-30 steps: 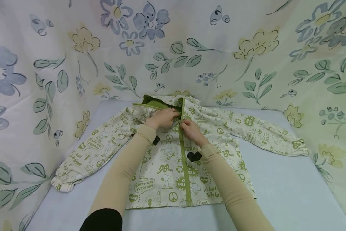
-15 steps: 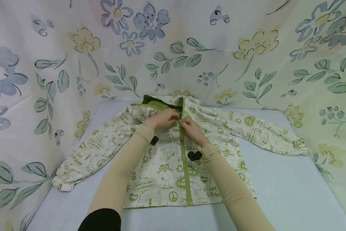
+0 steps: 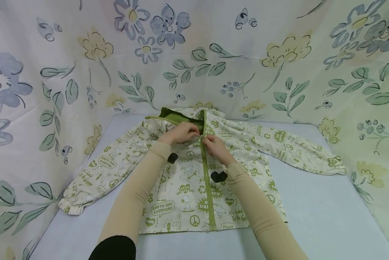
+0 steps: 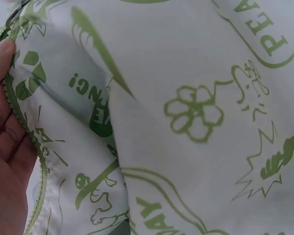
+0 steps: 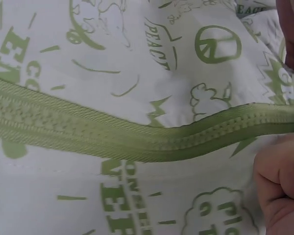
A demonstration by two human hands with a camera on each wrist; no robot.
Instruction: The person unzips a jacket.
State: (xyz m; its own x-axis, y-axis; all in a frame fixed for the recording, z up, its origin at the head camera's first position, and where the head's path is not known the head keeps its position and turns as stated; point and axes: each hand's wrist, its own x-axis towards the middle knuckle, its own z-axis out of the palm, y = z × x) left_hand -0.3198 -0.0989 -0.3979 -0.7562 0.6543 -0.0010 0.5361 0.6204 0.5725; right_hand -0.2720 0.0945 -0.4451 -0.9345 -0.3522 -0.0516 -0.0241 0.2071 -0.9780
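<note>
A white hooded jacket [image 3: 187, 202] with a green cartoon and lettering print lies front up, sleeves spread. Its green zipper [image 3: 208, 187] is joined from the hem up to the hands; above, the front gapes and shows the green lining [image 3: 176, 116]. My left hand [image 3: 181, 133] pinches the front at the zipper beside the neck opening; in the left wrist view its thumb [image 4: 1, 61] lies on the toothed edge, fingers behind. Curled close beside it, my right hand [image 3: 216, 148] grips the zipper from the right. The fingertips hide most of the slider between them.
The jacket lies on a pale table cover [image 3: 324, 213]. A floral curtain [image 3: 194, 83] rises behind and along both sides. One sleeve [image 3: 103, 169] reaches to the front left, the other [image 3: 298, 150] to the right. Each wrist carries a small black camera.
My left hand has shifted slightly left and down, and the opening beside it shows a little more. The right hand stays in nearly the same place on the zipper.
</note>
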